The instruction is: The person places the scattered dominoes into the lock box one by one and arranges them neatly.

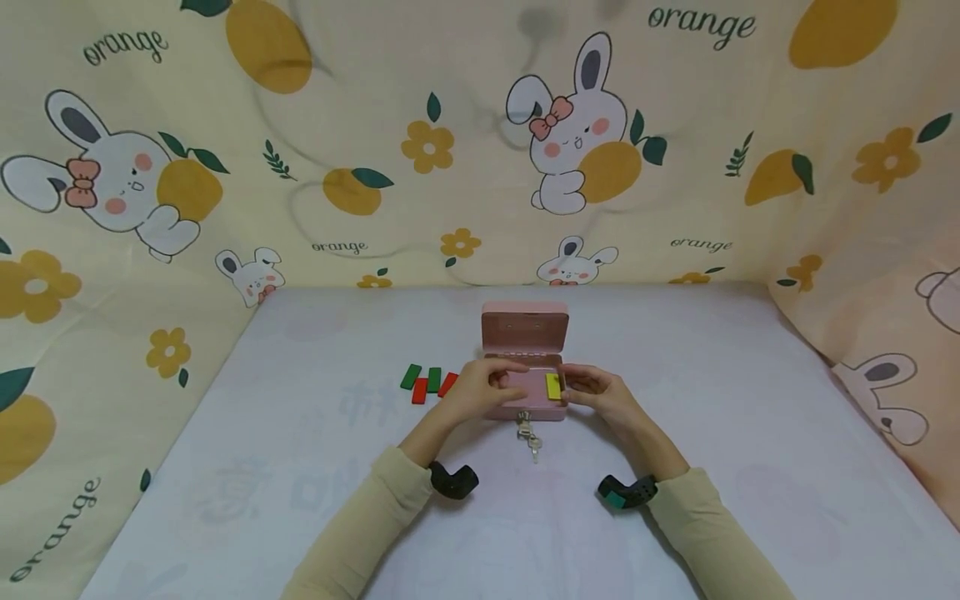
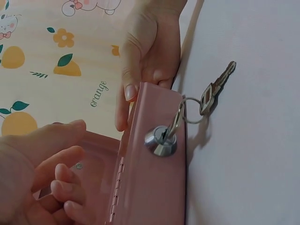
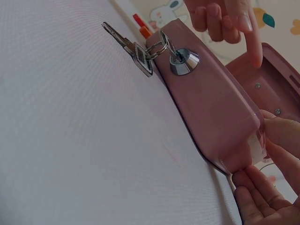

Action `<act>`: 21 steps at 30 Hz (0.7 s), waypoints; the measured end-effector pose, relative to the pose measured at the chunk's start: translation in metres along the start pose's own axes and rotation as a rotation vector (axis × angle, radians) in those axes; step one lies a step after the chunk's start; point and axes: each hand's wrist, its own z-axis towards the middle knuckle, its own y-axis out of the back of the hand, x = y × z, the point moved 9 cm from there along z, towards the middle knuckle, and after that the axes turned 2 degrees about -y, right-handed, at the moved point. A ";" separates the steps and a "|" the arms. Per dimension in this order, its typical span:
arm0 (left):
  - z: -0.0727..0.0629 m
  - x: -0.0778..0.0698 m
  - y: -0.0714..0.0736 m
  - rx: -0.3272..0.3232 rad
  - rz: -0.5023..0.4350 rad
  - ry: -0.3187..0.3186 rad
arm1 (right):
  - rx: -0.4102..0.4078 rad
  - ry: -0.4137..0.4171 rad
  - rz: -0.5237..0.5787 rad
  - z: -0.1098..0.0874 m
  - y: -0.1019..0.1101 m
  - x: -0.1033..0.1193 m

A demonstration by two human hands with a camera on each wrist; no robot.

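A pink metal cash box (image 1: 525, 412) stands with its lid (image 1: 525, 329) raised. A yellow block (image 1: 553, 386) lies inside at the right. From the lock (image 2: 161, 140) on the front wall hangs a ring with keys (image 2: 218, 89), one key sitting in the lock. My left hand (image 1: 476, 389) hovers over the left part of the box, its fingers loosely bent with nothing between them. At the other end, my right hand (image 1: 600, 390) holds the box's right side, fingertips along the rim and the outer wall (image 3: 239, 154).
Left of the box lie flat blocks, among them a green block (image 1: 410, 377) and a red block (image 1: 420, 391). The white tabletop (image 1: 300, 483) reaches back to a printed cloth (image 1: 480, 167). A black wrist strap (image 1: 453, 481) is on my left arm.
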 end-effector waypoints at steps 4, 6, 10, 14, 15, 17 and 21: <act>-0.005 0.000 0.006 0.000 0.009 -0.016 | -0.004 -0.002 -0.008 -0.001 0.001 0.000; -0.007 0.001 0.009 -0.004 0.014 -0.013 | -0.004 0.000 -0.009 0.000 0.001 0.001; -0.013 0.005 0.014 -0.005 0.002 0.009 | -0.003 -0.007 -0.015 0.000 -0.001 0.000; -0.018 0.006 0.019 0.002 -0.013 0.006 | -0.002 -0.004 -0.023 0.000 -0.001 0.001; -0.018 0.006 0.021 0.003 -0.014 0.001 | 0.000 -0.003 -0.024 -0.001 -0.001 0.002; -0.021 0.006 0.024 0.004 -0.016 -0.006 | 0.002 -0.004 -0.021 -0.001 -0.002 0.003; -0.024 0.008 0.029 0.001 -0.007 -0.023 | 0.001 -0.012 -0.013 -0.003 -0.003 0.004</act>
